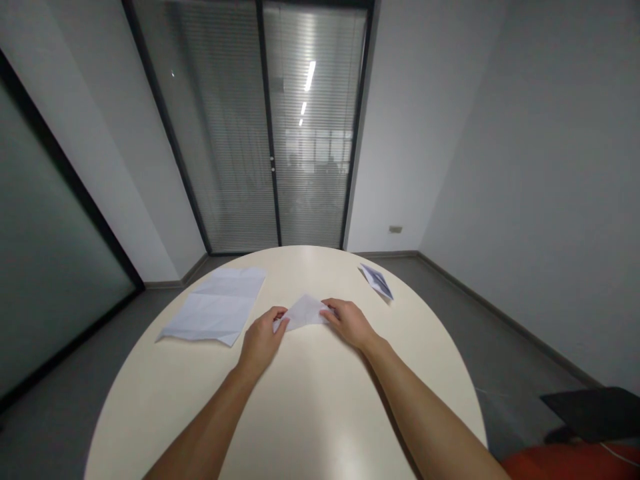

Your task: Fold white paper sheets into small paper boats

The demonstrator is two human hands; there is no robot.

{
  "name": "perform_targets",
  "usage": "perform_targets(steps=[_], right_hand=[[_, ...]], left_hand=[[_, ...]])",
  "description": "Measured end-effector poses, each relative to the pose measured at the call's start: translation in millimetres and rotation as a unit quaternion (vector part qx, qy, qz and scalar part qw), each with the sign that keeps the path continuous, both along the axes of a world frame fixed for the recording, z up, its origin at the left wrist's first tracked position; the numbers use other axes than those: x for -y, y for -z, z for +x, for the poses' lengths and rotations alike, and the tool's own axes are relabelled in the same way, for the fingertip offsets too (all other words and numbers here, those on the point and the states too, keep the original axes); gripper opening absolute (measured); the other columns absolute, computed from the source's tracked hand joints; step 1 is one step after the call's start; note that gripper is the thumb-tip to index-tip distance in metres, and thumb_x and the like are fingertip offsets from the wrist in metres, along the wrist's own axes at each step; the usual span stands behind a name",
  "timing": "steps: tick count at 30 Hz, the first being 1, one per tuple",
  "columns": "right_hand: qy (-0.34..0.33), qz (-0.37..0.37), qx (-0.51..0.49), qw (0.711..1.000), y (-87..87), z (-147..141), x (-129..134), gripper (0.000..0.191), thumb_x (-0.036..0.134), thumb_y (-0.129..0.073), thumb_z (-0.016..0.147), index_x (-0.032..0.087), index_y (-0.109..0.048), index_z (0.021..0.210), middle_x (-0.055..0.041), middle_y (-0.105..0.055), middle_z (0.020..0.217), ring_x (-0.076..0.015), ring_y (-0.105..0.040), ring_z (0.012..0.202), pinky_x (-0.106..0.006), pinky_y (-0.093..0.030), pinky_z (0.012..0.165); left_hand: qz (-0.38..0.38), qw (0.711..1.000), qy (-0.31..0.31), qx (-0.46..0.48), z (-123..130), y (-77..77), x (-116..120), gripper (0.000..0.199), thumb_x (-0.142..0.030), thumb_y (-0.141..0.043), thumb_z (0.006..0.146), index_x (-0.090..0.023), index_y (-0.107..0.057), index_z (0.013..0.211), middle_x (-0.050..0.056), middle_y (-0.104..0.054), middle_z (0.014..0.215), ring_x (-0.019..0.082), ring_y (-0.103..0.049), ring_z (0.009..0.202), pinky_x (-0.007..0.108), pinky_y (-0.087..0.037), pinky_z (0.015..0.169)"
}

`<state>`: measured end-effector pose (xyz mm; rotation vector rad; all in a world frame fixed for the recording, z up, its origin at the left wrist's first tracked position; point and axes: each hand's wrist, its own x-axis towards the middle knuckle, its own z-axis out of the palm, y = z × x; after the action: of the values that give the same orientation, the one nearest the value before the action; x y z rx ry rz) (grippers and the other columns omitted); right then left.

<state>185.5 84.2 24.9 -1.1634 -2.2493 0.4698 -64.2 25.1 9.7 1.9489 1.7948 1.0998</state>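
A small white folded paper [305, 311], roughly triangular with its peak pointing away from me, is held just over the middle of the table. My left hand [263, 339] pinches its left corner between thumb and fingers. On the opposite corner, my right hand [350, 322] grips it the same way. To the left lies a larger white sheet of paper [214, 305] with crease lines and a bent near corner. Another folded paper piece [377, 281], with darker grey parts, rests at the far right.
The round cream table [310, 400] carries all the papers. Beyond it stand glass panels with blinds [313, 193] in black frames. At the lower right are a black flat object [595, 412] and something red [575, 461], beside the table edge.
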Motion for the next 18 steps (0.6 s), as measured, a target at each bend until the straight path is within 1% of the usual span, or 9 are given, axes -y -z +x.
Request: perform_targets(steps=[2, 4, 8, 12, 15, 18], right_hand=[[0.004, 0.004, -0.003, 1.000, 2.1, 0.2, -0.7, 0.035, 0.031, -0.053, 0.100, 0.022, -0.068, 0.131, -0.0083, -0.072, 0.128, -0.0242, -0.068, 0.113, -0.034, -0.048, 0.097], [0.019, 0.004, -0.007, 1.000, 4.9, 0.2, -2.0, 0.039, 0.029, -0.054, 0.099, 0.021, -0.064, 0.136, -0.0091, -0.070, 0.132, -0.0248, -0.067, 0.116, -0.035, -0.047, 0.101], [0.052, -0.008, -0.020, 0.998, 12.0, -0.5, -5.3, 0.044, 0.023, -0.058, 0.095, 0.020, -0.061, 0.139, -0.0101, -0.071, 0.128, -0.0239, -0.067, 0.113, -0.036, -0.048, 0.101], [0.046, 0.007, -0.015, 0.999, 15.2, -1.6, -7.3, 0.038, 0.016, -0.058, 0.092, 0.019, -0.066, 0.129, -0.0105, -0.068, 0.127, -0.0229, -0.064, 0.115, -0.035, -0.047, 0.103], [0.049, 0.033, 0.034, 0.998, 11.3, -4.2, -6.8, 0.031, 0.013, -0.058, 0.092, 0.021, -0.072, 0.118, -0.0101, -0.068, 0.125, -0.0248, -0.061, 0.115, -0.038, -0.045, 0.103], [0.052, 0.057, 0.078, 0.994, 4.3, -11.2, -1.4, 0.031, 0.012, -0.059, 0.091, 0.022, -0.075, 0.116, -0.0110, -0.069, 0.124, -0.0278, -0.058, 0.117, -0.042, -0.044, 0.102]], left_hand=[[-0.006, 1.000, -0.020, -0.002, -0.5, 1.7, -0.8, 0.020, -0.026, -0.057, 0.095, -0.025, -0.064, 0.114, 0.005, -0.077, 0.107, 0.021, -0.072, 0.101, 0.031, -0.053, 0.089], [-0.013, 0.999, -0.042, -0.014, -1.0, 3.4, -1.5, 0.023, -0.025, -0.059, 0.094, -0.024, -0.063, 0.117, 0.006, -0.076, 0.109, 0.022, -0.072, 0.101, 0.031, -0.053, 0.088], [-0.036, 0.996, -0.055, -0.064, -1.0, 6.0, -2.0, 0.029, -0.022, -0.061, 0.094, -0.021, -0.060, 0.123, 0.008, -0.075, 0.116, 0.024, -0.072, 0.102, 0.033, -0.052, 0.088], [-0.036, 0.988, -0.055, -0.142, 1.2, 5.6, -0.5, 0.028, -0.021, -0.060, 0.095, -0.019, -0.062, 0.123, 0.010, -0.073, 0.114, 0.026, -0.067, 0.106, 0.037, -0.049, 0.095], [-0.002, 0.983, -0.045, -0.179, 3.5, 5.1, 0.1, 0.030, -0.017, -0.060, 0.093, -0.019, -0.065, 0.122, 0.011, -0.068, 0.123, 0.027, -0.060, 0.116, 0.041, -0.047, 0.101], [0.022, 0.981, -0.003, -0.191, 5.5, 5.0, -0.9, 0.036, -0.009, -0.059, 0.090, -0.024, -0.070, 0.121, 0.009, -0.064, 0.129, 0.027, -0.055, 0.121, 0.042, -0.044, 0.106]])
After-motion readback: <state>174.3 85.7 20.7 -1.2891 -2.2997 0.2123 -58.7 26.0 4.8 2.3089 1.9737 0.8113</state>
